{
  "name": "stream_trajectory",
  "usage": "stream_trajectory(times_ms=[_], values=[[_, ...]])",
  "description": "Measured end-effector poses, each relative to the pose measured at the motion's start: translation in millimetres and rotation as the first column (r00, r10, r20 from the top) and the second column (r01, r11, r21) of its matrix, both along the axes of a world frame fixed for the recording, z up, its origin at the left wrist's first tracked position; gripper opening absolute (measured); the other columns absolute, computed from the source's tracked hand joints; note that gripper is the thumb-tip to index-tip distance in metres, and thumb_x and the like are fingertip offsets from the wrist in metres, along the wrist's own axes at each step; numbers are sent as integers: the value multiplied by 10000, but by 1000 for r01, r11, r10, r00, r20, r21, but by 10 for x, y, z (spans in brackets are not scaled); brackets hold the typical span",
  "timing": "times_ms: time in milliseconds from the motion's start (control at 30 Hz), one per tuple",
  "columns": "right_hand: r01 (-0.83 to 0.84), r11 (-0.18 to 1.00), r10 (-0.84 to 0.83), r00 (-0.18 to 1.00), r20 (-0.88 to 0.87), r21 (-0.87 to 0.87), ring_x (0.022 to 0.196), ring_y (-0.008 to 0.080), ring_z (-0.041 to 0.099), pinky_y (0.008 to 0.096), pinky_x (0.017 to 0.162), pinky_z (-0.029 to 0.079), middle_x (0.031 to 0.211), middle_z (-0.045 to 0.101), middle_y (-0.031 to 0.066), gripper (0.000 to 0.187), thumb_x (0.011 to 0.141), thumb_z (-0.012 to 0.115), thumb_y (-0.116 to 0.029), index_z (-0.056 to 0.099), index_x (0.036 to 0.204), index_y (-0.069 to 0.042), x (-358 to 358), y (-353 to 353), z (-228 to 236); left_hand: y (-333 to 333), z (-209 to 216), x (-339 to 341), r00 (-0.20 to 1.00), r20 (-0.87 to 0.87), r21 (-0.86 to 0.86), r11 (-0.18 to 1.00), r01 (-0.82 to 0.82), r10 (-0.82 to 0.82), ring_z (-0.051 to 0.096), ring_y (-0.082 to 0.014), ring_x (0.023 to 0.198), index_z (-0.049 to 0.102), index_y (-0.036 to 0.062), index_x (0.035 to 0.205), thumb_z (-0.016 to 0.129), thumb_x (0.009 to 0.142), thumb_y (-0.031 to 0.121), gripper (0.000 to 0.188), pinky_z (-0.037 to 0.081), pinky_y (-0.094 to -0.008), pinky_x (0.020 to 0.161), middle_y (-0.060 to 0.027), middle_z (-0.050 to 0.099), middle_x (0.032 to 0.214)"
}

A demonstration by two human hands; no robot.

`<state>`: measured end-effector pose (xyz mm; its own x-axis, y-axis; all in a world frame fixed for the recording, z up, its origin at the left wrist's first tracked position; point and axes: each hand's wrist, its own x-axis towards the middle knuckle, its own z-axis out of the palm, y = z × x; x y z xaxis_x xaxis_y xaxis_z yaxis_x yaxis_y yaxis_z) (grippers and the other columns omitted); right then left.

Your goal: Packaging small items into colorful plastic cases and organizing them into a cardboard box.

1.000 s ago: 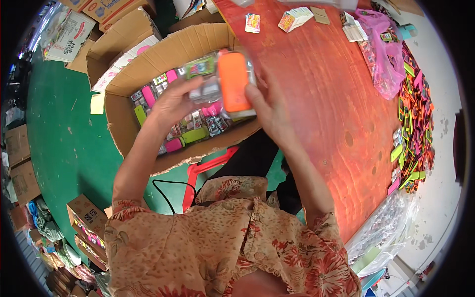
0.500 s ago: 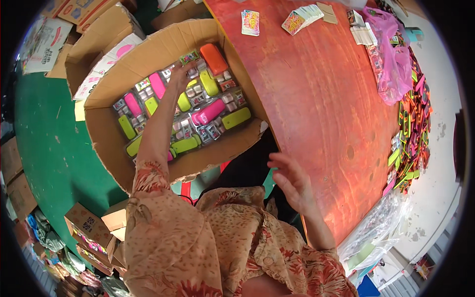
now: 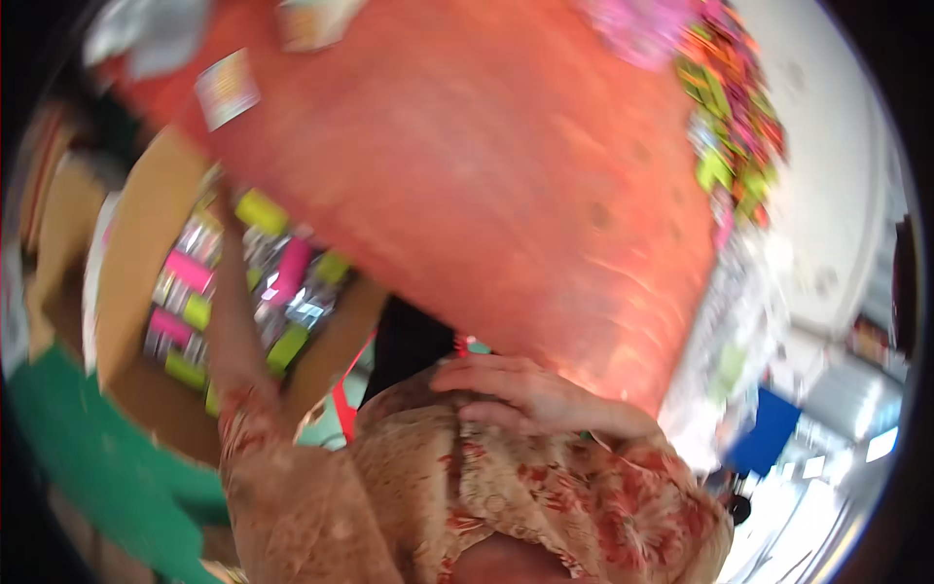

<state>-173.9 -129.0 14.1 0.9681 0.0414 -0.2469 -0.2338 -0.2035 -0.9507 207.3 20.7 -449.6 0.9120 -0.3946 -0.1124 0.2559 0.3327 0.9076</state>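
My left arm reaches into a cardboard box (image 3: 131,375) that holds several clear packs with pink (image 3: 289,273) and yellow-green cases. At the far end of the box, my left hand (image 3: 223,198) is close to a yellow-green case (image 3: 261,210) and the table edge. Motion smears its fingers, so their grip does not show. My right hand (image 3: 520,394) lies across the front of my patterned shirt with its fingers stretched out and nothing in them.
A red wooden table (image 3: 438,165) borders the box on the right. On it lie a small card packet (image 3: 228,90), a pink plastic bag (image 3: 637,27), a heap of colourful pieces (image 3: 735,112) and clear plastic wrap (image 3: 725,321). Another cardboard box (image 3: 73,219) stands at the left.
The view has swung right, and the box now appears farther left. My right hand has come down from beside the table edge onto my shirt. My left hand remains at the box's far end.
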Motion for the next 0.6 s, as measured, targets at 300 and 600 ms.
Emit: stream_trajectory(times_ms=[300, 600], values=[[757, -62, -848, 304, 435, -651, 788, 174, 534, 300, 690, 436, 867, 555, 130, 234, 761, 511, -77, 524, 988, -22, -1321, -2391, -393, -43, 329, -258, 967, -198, 305, 927, 216, -161, 493, -180, 912, 461, 73, 1088, 430, 825, 408, 427, 428, -325, 738, -82, 506, 984], [483, -198, -924, 199, 327, -853, 1142, 368, 307, 498, 919, 244, 1201, 386, 201, 585, 717, 474, -496, 439, 1135, -87, -1933, -3850, -990, 488, 994, -21, 988, -63, 841, 541, -23, 139, 538, -205, 813, 518, 53, 1002, 447, 826, 385, 382, 449, -317, 665, -115, 554, 864]])
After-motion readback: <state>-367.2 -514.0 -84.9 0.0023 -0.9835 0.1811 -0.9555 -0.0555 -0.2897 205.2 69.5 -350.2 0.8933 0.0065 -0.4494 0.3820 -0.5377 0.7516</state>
